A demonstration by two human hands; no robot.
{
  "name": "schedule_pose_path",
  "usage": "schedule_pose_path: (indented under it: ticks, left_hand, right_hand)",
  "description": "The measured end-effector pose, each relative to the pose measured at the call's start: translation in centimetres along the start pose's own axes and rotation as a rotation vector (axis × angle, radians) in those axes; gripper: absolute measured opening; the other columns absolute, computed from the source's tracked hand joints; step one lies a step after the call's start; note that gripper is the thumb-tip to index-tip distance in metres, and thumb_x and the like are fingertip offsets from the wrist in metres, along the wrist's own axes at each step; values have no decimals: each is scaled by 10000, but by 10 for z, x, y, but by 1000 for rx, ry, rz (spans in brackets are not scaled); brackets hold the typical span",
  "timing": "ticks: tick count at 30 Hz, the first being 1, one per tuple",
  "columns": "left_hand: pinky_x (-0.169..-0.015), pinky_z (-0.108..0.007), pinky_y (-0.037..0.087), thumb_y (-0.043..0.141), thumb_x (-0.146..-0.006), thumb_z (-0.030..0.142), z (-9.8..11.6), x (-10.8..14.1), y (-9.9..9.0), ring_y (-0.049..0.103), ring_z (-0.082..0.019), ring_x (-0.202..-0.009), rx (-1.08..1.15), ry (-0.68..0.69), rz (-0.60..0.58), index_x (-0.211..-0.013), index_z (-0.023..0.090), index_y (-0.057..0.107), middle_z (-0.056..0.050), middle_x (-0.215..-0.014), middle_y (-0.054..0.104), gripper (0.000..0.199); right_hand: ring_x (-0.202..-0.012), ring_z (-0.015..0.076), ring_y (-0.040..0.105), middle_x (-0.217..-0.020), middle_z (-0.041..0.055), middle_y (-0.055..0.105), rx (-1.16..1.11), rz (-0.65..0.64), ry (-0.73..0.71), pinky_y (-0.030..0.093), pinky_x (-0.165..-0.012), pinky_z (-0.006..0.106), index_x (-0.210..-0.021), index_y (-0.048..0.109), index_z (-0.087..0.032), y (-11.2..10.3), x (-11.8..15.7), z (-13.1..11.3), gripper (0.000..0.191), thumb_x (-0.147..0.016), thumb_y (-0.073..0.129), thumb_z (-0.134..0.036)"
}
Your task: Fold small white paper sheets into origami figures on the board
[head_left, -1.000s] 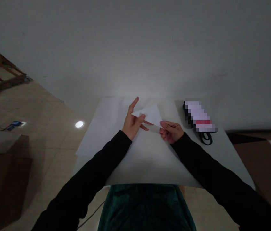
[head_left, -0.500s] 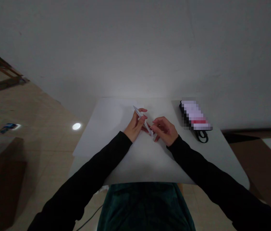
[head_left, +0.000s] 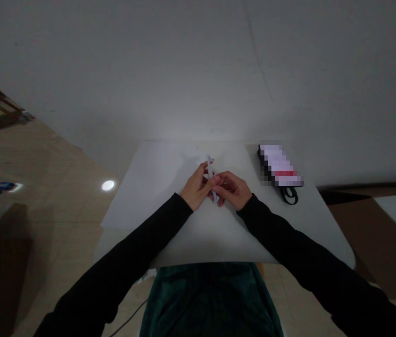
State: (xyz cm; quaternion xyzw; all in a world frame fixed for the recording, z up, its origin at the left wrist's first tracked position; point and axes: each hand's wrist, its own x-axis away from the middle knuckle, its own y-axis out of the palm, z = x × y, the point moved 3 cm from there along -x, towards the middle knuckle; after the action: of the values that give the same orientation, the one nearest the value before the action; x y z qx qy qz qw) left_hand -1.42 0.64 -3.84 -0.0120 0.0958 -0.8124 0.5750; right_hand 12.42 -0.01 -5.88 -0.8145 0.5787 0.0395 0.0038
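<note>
A thin, flat white piece, apparently folded paper (head_left: 209, 164), stands on edge above the middle of the table, seen almost edge-on. My left hand (head_left: 195, 191) grips it from the left, thumb on the near face and fingers behind. Against its right side, my right hand (head_left: 233, 190) has thumb and fingers closed together on the lower part, touching the left thumb. The fingers cover much of the piece, so its folds cannot be made out. Under and left of the hands lies a large white sheet (head_left: 138, 187).
The white table (head_left: 310, 234) stands against a grey wall (head_left: 184, 70). A phone (head_left: 280, 164) with a blurred screen and a black strap (head_left: 290, 195) lies at the right. Green cloth (head_left: 212, 299) covers my lap. A cable (head_left: 128, 320) runs over the floor at the lower left.
My right hand has moved left and closed in on the paper piece, meeting my left hand. The piece has turned more upright. The whole view has shifted slightly.
</note>
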Motion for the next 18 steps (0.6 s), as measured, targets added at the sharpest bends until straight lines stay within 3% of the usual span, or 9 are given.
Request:
schedule_pose_path:
  ticks: [8, 11, 14, 18]
  left_hand:
    - [-583, -262, 545, 393, -930, 481, 6, 3, -1, 618, -129, -656, -160, 37, 44, -1360, 149, 369, -139, -1121, 587, 544]
    - [-747, -334, 547, 401, -928, 358, 7, 3, -3, 636, -199, -863, -253, 115, 76, -1353, 156, 406, -135, -1166, 596, 471]
    - [-915, -398, 486, 438, -846, 162, 7, 5, -1, 605, -218, -999, -310, 218, 76, -1351, 169, 413, -121, -1240, 577, 506]
    - [-898, -355, 482, 463, -790, 83, 9, 7, 2, 609, -195, -1007, -137, 251, 134, -1354, 198, 381, -110, -1250, 578, 581]
  right_hand:
    - [-503, 127, 618, -658, -57, 571, -19, -7, 6, 530, -403, 250, -958, 535, -211, 0, -1, 2, 336, -743, 685, -422]
    - [-470, 112, 612, -736, -46, 585, 56, 54, -12, 520, -399, 247, -1002, 516, -226, -1, 2, 1, 290, -781, 624, -379]
    - [-420, 99, 585, -728, -54, 588, 196, 135, -41, 487, -378, 230, -1129, 493, -244, -2, 5, -5, 361, -786, 587, -302]
    - [-436, 100, 595, -662, -64, 603, 344, 196, -154, 500, -424, 215, -1217, 474, -258, -2, 11, -16, 427, -802, 569, -242]
